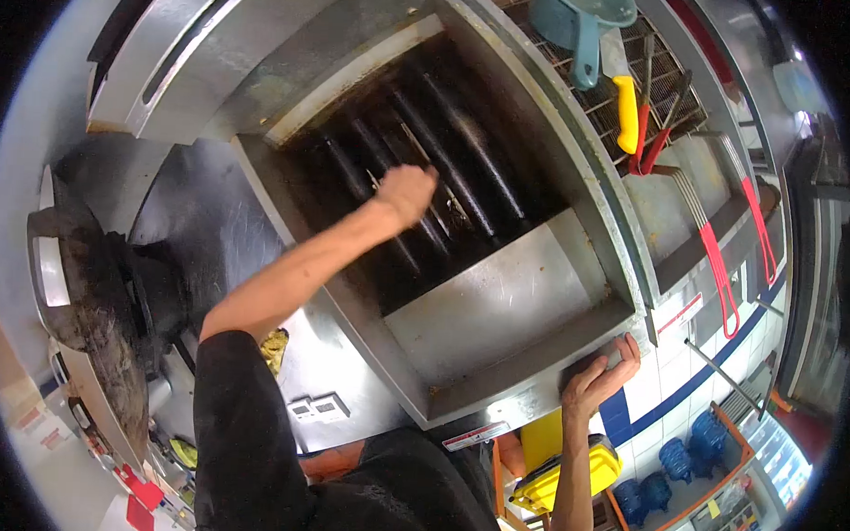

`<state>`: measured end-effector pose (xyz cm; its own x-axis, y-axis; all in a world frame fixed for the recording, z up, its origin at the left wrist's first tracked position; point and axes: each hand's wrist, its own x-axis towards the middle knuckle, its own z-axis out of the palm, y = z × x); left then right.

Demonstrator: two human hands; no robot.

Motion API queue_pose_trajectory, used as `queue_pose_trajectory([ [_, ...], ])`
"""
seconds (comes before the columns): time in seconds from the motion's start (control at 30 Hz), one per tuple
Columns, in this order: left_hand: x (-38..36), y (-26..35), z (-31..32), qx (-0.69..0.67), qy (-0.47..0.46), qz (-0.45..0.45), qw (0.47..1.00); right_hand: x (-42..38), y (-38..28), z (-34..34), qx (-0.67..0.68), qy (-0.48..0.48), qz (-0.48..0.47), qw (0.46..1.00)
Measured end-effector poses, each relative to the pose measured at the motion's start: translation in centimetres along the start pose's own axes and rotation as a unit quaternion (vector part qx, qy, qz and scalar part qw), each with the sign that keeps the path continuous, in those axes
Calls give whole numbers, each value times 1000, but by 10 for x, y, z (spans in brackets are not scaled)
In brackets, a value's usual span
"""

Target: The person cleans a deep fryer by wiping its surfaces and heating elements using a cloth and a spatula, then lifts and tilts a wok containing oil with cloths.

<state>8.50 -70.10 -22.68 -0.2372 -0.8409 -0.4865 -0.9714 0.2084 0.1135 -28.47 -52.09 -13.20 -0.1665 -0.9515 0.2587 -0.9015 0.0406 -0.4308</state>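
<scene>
My left hand [407,194] is closed above the dark, open well of a metal fryer-like basin [494,301]. A thin, light-coloured rod-like piece shows on both sides of the fist, over several dark tubes [485,160] in the well. Whether the fist holds that piece cannot be made out. My right hand [601,375] rests on the front right corner of the basin's metal rim, its fingers bent over the edge and apart, with nothing held.
Right of the basin stand a yellow-handled knife [627,113], a blue-grey pan [585,46], red-handled tongs [646,147] and red-handled baskets [720,266]. A yellow bucket [568,472] is below. Dark woks [96,291] stand left.
</scene>
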Motion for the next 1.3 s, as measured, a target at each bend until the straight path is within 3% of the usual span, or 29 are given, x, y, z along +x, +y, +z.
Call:
queue_pose_trajectory([
  [0.17,46,-58,4,89,26,-98,991,2,1,2,15,10,-10,1000],
  [0.27,60,-61,33,37,49,-122,991,3,-1,1,14,16,-11,1000],
  [0.43,22,-16,44,94,47,-8,994,5,-4,-1,10,19,-4,1000],
  [0.5,10,-7,39,50,-39,8,998,4,-2,-1,10,16,-1,1000],
  [0.63,-12,17,22,-16,-51,86,995,4,-4,-2,12,16,-2,1000],
  [0.83,-5,-4,-12,36,-35,6,999,3,-1,-2,3,15,1,1000],
  [0.9,10,-20,-10,120,13,-49,991,4,-1,-2,5,13,4,1000],
  [0.97,35,-45,10,113,61,-83,988,4,-1,-3,7,12,9,1000],
  [1.07,55,-49,32,100,36,-84,991,4,-2,-3,4,4,16,1000],
  [1.13,53,-26,37,63,-37,-75,995,4,-2,-3,7,3,22,1000],
  [1.3,7,26,24,36,-73,4,997,6,-5,-4,8,11,25,1000],
])
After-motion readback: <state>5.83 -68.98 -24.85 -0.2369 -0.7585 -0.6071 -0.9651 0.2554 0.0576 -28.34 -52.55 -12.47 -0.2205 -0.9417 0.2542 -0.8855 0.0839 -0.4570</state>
